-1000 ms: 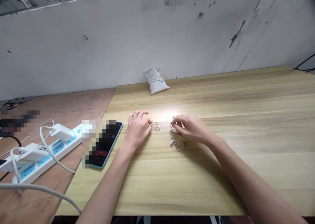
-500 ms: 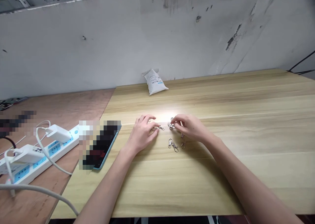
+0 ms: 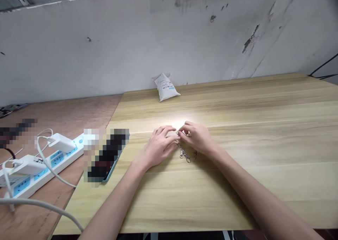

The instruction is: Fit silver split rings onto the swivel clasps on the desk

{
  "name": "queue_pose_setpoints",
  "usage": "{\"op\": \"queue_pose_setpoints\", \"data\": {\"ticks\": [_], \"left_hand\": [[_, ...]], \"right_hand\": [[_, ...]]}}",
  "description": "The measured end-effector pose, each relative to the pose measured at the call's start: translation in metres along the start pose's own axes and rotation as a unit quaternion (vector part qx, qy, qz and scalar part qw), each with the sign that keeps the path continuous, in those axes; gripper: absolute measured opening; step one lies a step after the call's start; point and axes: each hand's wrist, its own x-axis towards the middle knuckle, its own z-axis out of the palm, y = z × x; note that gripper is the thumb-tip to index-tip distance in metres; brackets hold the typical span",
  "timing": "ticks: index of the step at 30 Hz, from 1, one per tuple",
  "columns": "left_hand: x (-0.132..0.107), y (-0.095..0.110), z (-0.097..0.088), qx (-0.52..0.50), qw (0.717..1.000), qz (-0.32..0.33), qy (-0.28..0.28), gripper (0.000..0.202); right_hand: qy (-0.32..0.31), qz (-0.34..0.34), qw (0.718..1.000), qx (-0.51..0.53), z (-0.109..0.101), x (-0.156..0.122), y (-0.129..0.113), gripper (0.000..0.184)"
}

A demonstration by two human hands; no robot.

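Left hand [image 3: 157,146] and right hand [image 3: 197,138] now meet, curled narrow over swivel clasps [image 3: 184,155]; grip hidden.

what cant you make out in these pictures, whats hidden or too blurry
Only the head view shows this moment.
Anything held by the left hand or right hand: their fingers cover it.
The metal clasps: too small for fine detail, and the hands may hide more.
The phone: its screen is pixelated.
The white bag: its label is too small to read.
The dark object: pixelated.
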Motion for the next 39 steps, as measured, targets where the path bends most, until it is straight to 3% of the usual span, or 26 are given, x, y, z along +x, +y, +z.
{"op": "queue_pose_setpoints", "data": {"ticks": [4, 8, 17, 25, 29, 35, 39], "left_hand": [[0.002, 0.0, -0.002, 0.011, 0.994, -0.078, 0.077, 0.023], [0.003, 0.0, -0.004, -0.01, 0.988, -0.105, 0.111, 0.016], [0.004, -0.001, -0.003, -0.097, 0.978, -0.134, 0.123, 0.008], [0.003, -0.003, -0.001, -0.214, 0.959, -0.153, 0.105, 0.008], [0.004, -0.002, -0.003, -0.237, 0.951, -0.161, 0.115, 0.008], [0.004, -0.001, -0.009, -0.217, 0.952, -0.166, 0.141, 0.007], [0.004, -0.003, -0.011, -0.139, 0.969, -0.144, 0.147, 0.008]], "right_hand": [[0.021, 0.005, 0.985, 0.171, -0.003, 0.0, -0.004, 0.023], [0.007, -0.03, 0.967, 0.252, -0.002, 0.0, -0.009, 0.024], [0.051, -0.08, 0.98, 0.175, 0.008, -0.003, -0.008, 0.022], [0.069, -0.099, 0.963, 0.24, 0.004, -0.002, -0.013, 0.024], [0.05, -0.073, 0.96, 0.266, 0.0, -0.003, -0.017, 0.021], [-0.046, -0.064, 0.961, 0.267, 0.0, -0.004, -0.014, 0.022], [0.002, -0.079, 0.97, 0.231, -0.002, -0.002, -0.005, 0.02]]}}
